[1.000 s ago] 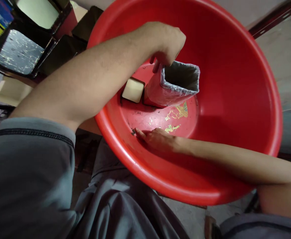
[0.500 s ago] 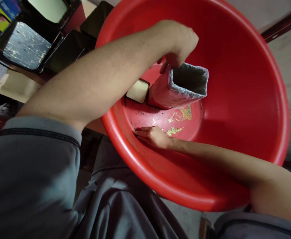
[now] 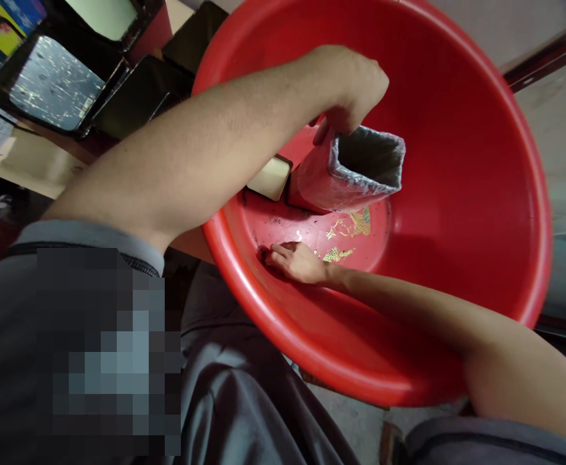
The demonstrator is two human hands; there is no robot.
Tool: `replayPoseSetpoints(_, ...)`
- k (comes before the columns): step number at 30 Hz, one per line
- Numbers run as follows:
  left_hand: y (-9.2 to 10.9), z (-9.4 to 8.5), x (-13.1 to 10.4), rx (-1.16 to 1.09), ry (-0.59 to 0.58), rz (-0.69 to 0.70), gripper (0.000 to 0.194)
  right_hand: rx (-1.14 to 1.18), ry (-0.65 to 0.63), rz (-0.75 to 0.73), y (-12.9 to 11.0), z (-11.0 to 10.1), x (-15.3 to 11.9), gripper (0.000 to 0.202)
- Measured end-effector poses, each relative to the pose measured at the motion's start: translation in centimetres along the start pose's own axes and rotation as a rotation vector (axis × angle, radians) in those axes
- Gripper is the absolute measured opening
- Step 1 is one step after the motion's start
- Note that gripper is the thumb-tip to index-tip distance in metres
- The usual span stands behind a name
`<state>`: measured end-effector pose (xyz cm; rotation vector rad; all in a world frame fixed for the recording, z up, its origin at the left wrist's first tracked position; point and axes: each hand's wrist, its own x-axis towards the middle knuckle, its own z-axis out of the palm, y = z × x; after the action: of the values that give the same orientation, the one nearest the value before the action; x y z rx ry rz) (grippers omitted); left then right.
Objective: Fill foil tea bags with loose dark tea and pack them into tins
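A large red tub fills the middle of the view. Inside it stands a red box, open at the top and lined with clear plastic. My left hand reaches over from the left and grips the box's upper left edge, its fingertips partly hidden behind the box. Down at the tub's floor, near the close wall, my right hand has its fingers curled against something dark that I cannot make out. A small dark-rimmed tray with a cream inside lies left of the box.
Dark trays stand on a wooden surface at the upper left. Gold pattern scraps lie on the tub floor. My trousered legs are below the tub, and a metal bar runs at the upper right.
My right hand's fingers, stretched flat before, are now curled. My left hand stays at the box. The view has shifted slightly.
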<state>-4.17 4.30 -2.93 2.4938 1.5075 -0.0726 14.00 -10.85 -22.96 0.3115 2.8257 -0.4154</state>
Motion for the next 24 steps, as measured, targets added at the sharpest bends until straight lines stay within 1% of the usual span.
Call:
replayPoseSetpoints(2, 0.0, 0.0, -0.1, 0.000, 0.001, 0.012, 0.028, -0.053, -0.031, 0.013, -0.4, -1.8, 0.1, 0.031)
replayPoseSetpoints(4, 0.0, 0.0, -0.1, -0.001, 0.007, 0.018, 0.032, -0.134, 0.013, 0.036, -0.6, -4.6, -0.2, 0.033)
replayPoseSetpoints(6, -0.1, 0.0, 0.0, -0.001, 0.003, 0.018, 0.034, -0.231, 0.162, 0.066, -0.2, -8.5, -1.0, 0.034)
replayPoseSetpoints(8, -0.1, 0.2, 0.0, -0.003, 0.001, 0.016, 0.035, -0.296, 0.382, 0.088, 0.6, -12.9, -2.4, 0.031)
replayPoseSetpoints(9, -0.1, 0.2, 0.0, -0.005, -0.005, 0.016, 0.036, -0.328, 0.463, 0.121, 1.2, -14.9, -3.2, 0.027)
replayPoseSetpoints(11, -0.2, 0.3, 0.1, -0.012, -0.022, 0.013, 0.040, -0.359, 0.588, 0.210, 2.6, -18.2, -4.9, 0.025)
replayPoseSetpoints(12, -0.2, 0.3, 0.1, -0.016, -0.033, 0.014, 0.043, -0.363, 0.632, 0.270, 3.3, -19.3, -5.7, 0.023)
replayPoseSetpoints(14, -0.4, 0.3, 0.3, -0.022, -0.061, 0.023, 0.046, -0.345, 0.690, 0.398, 5.0, -20.5, -7.0, 0.020)
replayPoseSetpoints(17, -0.7, 0.3, 0.8, -0.037, -0.092, 0.017, 0.047, -0.277, 0.727, 0.525, 7.1, -20.7, -8.1, 0.013)
replayPoseSetpoints(19, -0.9, 0.4, 1.1, -0.042, -0.095, 0.017, 0.042, -0.239, 0.744, 0.550, 8.0, -20.6, -8.4, 0.011)
replayPoseSetpoints(22, -1.1, 0.4, 1.2, -0.026, -0.085, 0.038, 0.031, -0.213, 0.749, 0.566, 8.6, -20.5, -8.6, 0.010)
replayPoseSetpoints(24, -1.1, 0.4, 1.1, -0.025, -0.087, 0.038, 0.030, -0.211, 0.739, 0.571, 8.9, -20.5, -8.6, 0.011)
